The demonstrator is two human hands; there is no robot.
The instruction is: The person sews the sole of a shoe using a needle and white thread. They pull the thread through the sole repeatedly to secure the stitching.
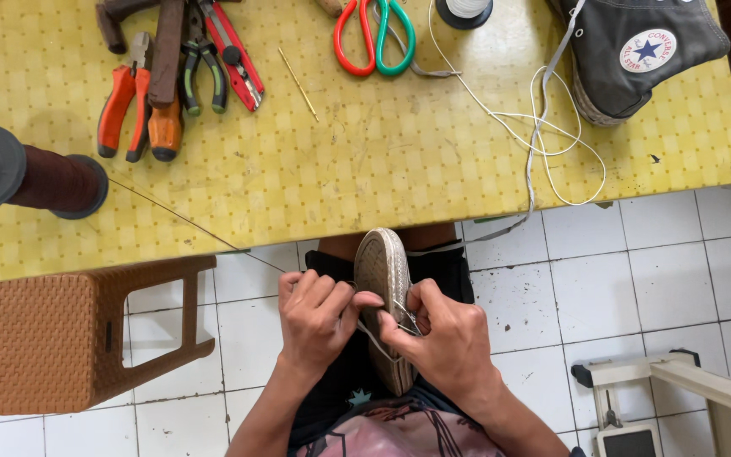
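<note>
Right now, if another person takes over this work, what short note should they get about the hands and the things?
Left hand: holds the shoe sole-up on the lap, thumb across the sole.
Right hand: pinches something thin at the sole edge, with pale thread looped there.
On the yellow table: second shoe, scissors, pliers, dark thread spool.
Done: some thread already at the sole edge.
Left: how much edge remains cannot be seen.

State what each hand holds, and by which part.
Left hand grips the shoe by the left edge of its sole. Right hand pinches something small at the sole's right edge; what cannot be told.
</note>
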